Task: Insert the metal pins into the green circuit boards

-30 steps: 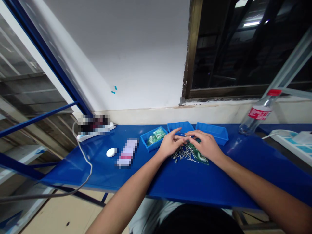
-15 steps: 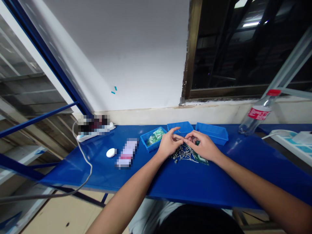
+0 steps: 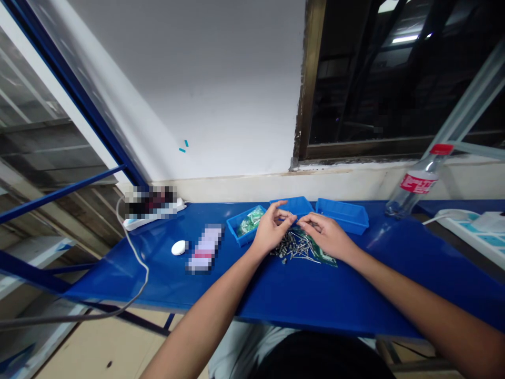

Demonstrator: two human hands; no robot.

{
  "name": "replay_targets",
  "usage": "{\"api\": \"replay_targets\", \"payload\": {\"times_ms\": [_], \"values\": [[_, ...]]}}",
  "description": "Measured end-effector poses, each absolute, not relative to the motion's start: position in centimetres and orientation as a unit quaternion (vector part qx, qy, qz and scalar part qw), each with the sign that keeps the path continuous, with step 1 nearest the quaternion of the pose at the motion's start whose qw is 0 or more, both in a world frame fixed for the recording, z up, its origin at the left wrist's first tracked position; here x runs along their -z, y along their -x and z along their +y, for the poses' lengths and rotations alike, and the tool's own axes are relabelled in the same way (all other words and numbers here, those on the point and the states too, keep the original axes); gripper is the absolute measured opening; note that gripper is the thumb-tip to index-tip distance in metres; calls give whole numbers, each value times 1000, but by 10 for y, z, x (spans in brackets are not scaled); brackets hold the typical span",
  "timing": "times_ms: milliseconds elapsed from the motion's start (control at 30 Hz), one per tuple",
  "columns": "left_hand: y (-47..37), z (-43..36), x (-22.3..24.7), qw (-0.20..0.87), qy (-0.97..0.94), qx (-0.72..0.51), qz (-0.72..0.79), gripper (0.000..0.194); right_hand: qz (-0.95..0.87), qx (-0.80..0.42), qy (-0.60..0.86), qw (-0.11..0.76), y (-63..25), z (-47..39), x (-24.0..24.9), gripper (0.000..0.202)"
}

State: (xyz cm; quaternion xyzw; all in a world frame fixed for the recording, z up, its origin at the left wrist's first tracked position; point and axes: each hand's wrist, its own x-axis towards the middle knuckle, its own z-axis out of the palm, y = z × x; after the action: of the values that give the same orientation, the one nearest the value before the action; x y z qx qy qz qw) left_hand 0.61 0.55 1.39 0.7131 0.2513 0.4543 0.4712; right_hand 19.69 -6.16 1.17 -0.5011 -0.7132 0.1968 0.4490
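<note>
Over a pile of small shiny metal pins and nut-like pieces (image 3: 292,248), both hands are held close together. My left hand (image 3: 271,229) has thumb and fingertips pinched together; anything in the pinch is too small to name. My right hand (image 3: 325,235) is closed the same way, its fingertips just right of the left ones, and whatever it holds is hidden. Under the right hand lies a green-printed clear plastic bag (image 3: 328,258), partly covered. Behind the left hand, a blue bin (image 3: 245,241) contains green-and-white plastic packets (image 3: 251,221).
Two more blue bins, a middle one (image 3: 302,204) and a right one (image 3: 347,217), stand along the wall. A plastic bottle (image 3: 418,184) is at the right. Leftward lie a blurred-out phone-like object (image 3: 205,247), a white oval item (image 3: 179,248) and a power strip (image 3: 153,215).
My fingertips have drawn slightly apart, with the left hand's fingers curled in more. The pile, bag and bins stay where they were.
</note>
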Motion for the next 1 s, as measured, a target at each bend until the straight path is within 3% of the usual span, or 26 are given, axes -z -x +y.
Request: {"api": "replay_targets", "payload": {"times_ms": [200,367,633,867,1000], "values": [[-8,5,-15,521,-663,-471,259,56,-622,-303,518,503,-203,-49,-4,37],[-8,5,-17,521,-647,-490,263,52,-578,-307,544,525,-210,-38,-12,43],[-7,5,-17,525,-637,-502,257,51,-787,-37,503,355,-211,-47,-13,13],[-6,5,-17,521,-636,-507,257,50,-878,-16,383,286,-199,-54,-8,21],[-7,4,-17,521,-638,-506,256,49,-887,-8,381,260,-194,-55,-7,16]]}}
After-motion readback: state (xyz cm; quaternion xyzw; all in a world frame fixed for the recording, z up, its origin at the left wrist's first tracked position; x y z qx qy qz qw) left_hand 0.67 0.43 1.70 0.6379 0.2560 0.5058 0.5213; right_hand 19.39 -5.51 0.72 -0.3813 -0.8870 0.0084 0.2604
